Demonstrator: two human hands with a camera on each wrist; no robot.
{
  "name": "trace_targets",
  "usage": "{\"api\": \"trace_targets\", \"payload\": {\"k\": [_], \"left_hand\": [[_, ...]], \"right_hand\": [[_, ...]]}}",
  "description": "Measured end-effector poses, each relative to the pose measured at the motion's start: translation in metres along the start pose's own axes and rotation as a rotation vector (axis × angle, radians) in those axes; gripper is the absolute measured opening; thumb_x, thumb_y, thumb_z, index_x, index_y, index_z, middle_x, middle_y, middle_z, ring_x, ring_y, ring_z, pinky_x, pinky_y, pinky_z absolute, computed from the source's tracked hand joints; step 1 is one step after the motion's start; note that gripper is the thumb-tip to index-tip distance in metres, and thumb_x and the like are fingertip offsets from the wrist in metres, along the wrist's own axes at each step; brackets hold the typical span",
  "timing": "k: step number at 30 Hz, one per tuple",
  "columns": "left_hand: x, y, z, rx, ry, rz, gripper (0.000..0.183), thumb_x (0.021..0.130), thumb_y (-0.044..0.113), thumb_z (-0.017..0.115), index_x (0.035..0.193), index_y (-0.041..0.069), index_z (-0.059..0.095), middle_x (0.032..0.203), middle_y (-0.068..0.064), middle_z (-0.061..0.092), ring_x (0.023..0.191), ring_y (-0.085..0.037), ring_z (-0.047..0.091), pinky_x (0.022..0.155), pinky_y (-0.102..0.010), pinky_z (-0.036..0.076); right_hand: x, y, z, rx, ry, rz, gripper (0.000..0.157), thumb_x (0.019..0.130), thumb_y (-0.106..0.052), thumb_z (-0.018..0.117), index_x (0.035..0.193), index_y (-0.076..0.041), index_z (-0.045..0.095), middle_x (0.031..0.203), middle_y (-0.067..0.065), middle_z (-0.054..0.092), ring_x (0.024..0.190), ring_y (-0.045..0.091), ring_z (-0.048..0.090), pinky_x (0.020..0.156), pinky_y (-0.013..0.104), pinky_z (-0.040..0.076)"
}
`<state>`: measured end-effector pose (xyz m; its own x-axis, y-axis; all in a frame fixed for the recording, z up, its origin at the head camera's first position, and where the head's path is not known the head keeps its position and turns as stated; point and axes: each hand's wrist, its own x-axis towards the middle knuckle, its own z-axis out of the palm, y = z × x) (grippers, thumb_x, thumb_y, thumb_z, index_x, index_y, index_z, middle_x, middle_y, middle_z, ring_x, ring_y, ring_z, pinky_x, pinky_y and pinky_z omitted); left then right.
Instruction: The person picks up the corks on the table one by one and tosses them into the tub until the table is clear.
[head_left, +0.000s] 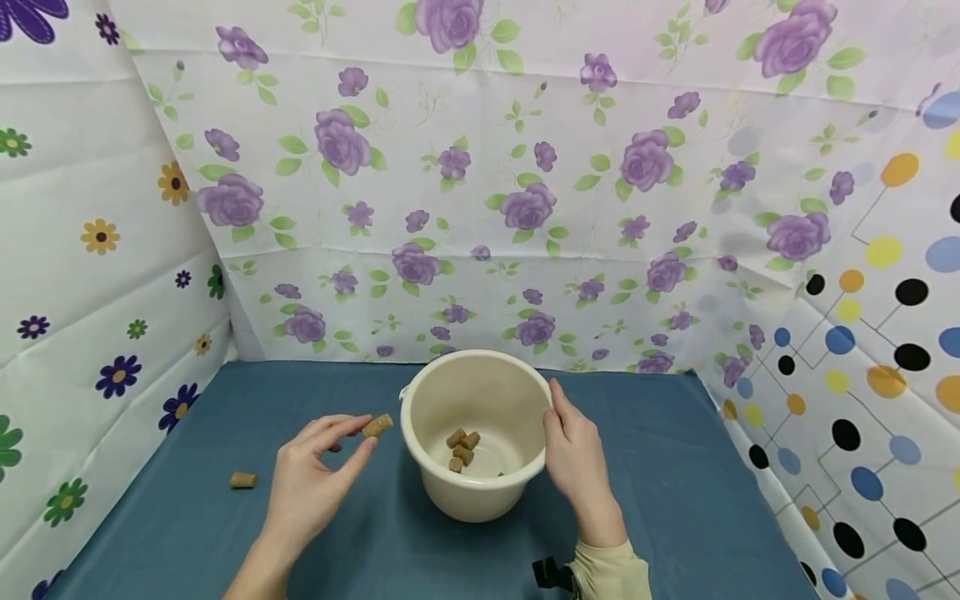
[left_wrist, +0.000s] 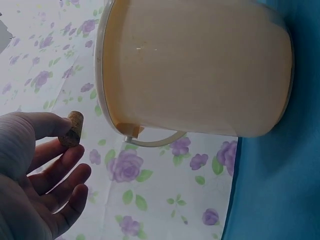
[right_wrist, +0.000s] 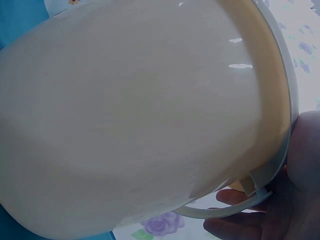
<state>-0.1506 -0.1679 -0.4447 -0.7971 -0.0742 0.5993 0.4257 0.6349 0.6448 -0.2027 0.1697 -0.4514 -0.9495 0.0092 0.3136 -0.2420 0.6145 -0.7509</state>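
Note:
Between thumb and fingertips my left hand (head_left: pixel 315 471) pinches a cork (head_left: pixel 377 426), held just left of the bucket's rim. The left wrist view shows the same cork (left_wrist: pixel 74 129) at the fingertips, the other fingers loosely bent. A cream plastic bucket (head_left: pixel 480 498) stands upright on the table, with several corks (head_left: pixel 462 454) on its inside bottom. My right hand (head_left: pixel 576 454) grips the bucket's right rim. In the right wrist view its fingers (right_wrist: pixel 232 227) are near the handle (right_wrist: pixel 220 212), partly behind the rim.
Another cork (head_left: pixel 243 480) lies on the blue cloth (head_left: pixel 697 500) to the left of my left hand. Flowered sheeting (head_left: pixel 480 167) closes off the back, with patterned sheets at both sides. A black strap (head_left: pixel 553 573) hangs by the right sleeve.

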Motion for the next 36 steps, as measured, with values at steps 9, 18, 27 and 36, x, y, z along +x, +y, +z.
{"api": "trace_targets", "payload": {"k": [9, 18, 27, 36], "left_hand": [[0.007, 0.012, 0.007, -0.057, 0.003, 0.047, 0.032, 0.088, 0.007, 0.089, 0.119, 0.015, 0.084, 0.112, 0.005, 0.076, 0.101, -0.016, 0.069, 0.077, -0.023, 0.051], [0.014, 0.023, 0.016, -0.088, -0.035, 0.055, 0.031, 0.089, 0.008, 0.089, 0.12, 0.011, 0.084, 0.113, 0.006, 0.075, 0.105, -0.016, 0.069, 0.077, -0.037, 0.055], [0.018, 0.028, 0.032, -0.112, -0.074, 0.114, 0.031, 0.087, 0.007, 0.09, 0.117, 0.011, 0.084, 0.112, 0.006, 0.076, 0.107, -0.016, 0.068, 0.079, -0.039, 0.059], [0.024, 0.039, 0.047, -0.129, -0.128, 0.16, 0.027, 0.088, 0.011, 0.089, 0.115, 0.013, 0.085, 0.112, 0.006, 0.077, 0.106, -0.016, 0.067, 0.068, -0.036, 0.054]], "right_hand": [[0.0, 0.001, 0.001, 0.004, -0.001, 0.004, 0.051, 0.116, -0.02, 0.044, 0.165, -0.009, 0.04, 0.162, 0.017, 0.047, 0.145, 0.038, 0.05, 0.113, 0.06, 0.046], [0.0, 0.002, 0.001, 0.006, 0.001, 0.004, 0.05, 0.116, -0.021, 0.043, 0.165, -0.009, 0.041, 0.163, 0.016, 0.047, 0.146, 0.038, 0.05, 0.113, 0.06, 0.046], [0.001, 0.001, 0.001, 0.004, 0.001, 0.004, 0.05, 0.116, -0.021, 0.044, 0.165, -0.009, 0.041, 0.163, 0.016, 0.047, 0.146, 0.037, 0.049, 0.114, 0.06, 0.045], [0.001, 0.0, 0.0, 0.0, 0.005, 0.002, 0.05, 0.116, -0.02, 0.044, 0.165, -0.009, 0.041, 0.162, 0.016, 0.049, 0.144, 0.037, 0.052, 0.112, 0.06, 0.047]]}}
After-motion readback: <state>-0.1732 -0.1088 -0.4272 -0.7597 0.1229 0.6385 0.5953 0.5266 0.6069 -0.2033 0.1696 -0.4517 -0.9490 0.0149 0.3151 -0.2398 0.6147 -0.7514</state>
